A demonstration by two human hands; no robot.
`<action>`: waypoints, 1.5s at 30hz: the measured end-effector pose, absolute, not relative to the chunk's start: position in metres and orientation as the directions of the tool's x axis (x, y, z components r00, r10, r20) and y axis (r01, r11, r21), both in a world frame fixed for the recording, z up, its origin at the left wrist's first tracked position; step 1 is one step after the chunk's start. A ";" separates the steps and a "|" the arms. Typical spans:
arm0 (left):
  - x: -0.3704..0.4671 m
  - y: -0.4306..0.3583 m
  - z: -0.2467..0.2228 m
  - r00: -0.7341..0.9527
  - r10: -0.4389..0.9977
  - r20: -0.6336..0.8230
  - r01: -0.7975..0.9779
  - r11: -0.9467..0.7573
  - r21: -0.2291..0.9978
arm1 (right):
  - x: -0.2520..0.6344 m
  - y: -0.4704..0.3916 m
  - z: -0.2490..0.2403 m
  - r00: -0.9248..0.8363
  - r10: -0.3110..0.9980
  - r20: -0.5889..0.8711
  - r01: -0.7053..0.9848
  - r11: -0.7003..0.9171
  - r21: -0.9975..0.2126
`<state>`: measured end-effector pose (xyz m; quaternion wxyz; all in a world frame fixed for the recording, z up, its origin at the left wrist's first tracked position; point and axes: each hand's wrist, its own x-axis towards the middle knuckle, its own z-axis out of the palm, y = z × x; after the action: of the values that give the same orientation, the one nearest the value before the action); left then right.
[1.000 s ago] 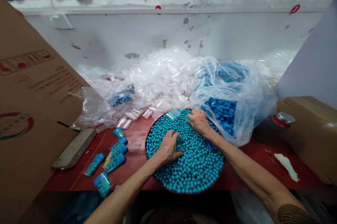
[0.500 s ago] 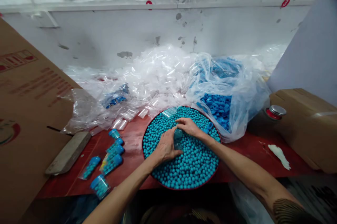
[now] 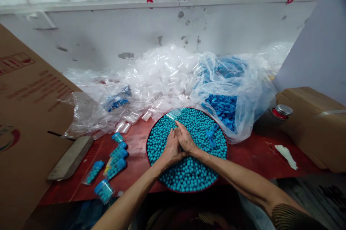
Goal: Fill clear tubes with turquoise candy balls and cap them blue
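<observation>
My left hand (image 3: 172, 148) and my right hand (image 3: 185, 139) press together over a round red-rimmed tub (image 3: 147, 150) of small turquoise balls (image 3: 189, 177). My left fingers are closed, curled around a small clear plastic container that the hands now hide. The right hand lies cupped against the left, fingers together; what is under its palm is hidden. Loose blue caps (image 3: 211, 138) rest on the balls to the right of the hands. A clear flat piece (image 3: 174, 114) lies at the tub's far side. Left of the tub, several ball-filled clear containers with blue caps (image 3: 104, 191) lie on the red table.
Behind the tub are a heap of clear plastic containers (image 3: 164, 71) and a plastic bag of blue caps (image 3: 223, 109). Cardboard boxes (image 3: 29, 115) flank both sides. A grey block (image 3: 70, 158) lies left; a silver-lidded jar (image 3: 282, 111) and a white scrap (image 3: 286, 156) are right.
My right hand has moved left and closed in against my left hand, covering the clear container that showed between them. The blue caps on the balls are now more exposed.
</observation>
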<state>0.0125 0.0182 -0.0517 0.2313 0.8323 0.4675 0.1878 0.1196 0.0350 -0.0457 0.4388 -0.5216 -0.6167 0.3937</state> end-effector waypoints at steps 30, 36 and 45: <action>0.017 0.006 -0.042 0.378 0.926 0.004 0.843 -0.346 0.412 | 0.107 0.106 -0.007 -0.395 0.913 0.104 0.882 0.408 -0.235; 0.017 0.004 -0.052 0.373 0.918 0.135 0.801 -0.392 0.453 | 0.150 0.084 -0.016 -0.503 0.863 0.052 0.814 0.493 -0.308; 0.013 0.010 -0.052 0.434 0.886 0.162 0.720 -0.450 0.529 | 0.166 0.068 -0.027 -0.644 0.765 -0.016 0.670 0.553 -0.495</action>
<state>0.0129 0.0103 -0.0520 0.1948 0.8242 0.4871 0.2133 0.1655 0.0683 -0.0271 0.1013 -0.4097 -0.8755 0.2355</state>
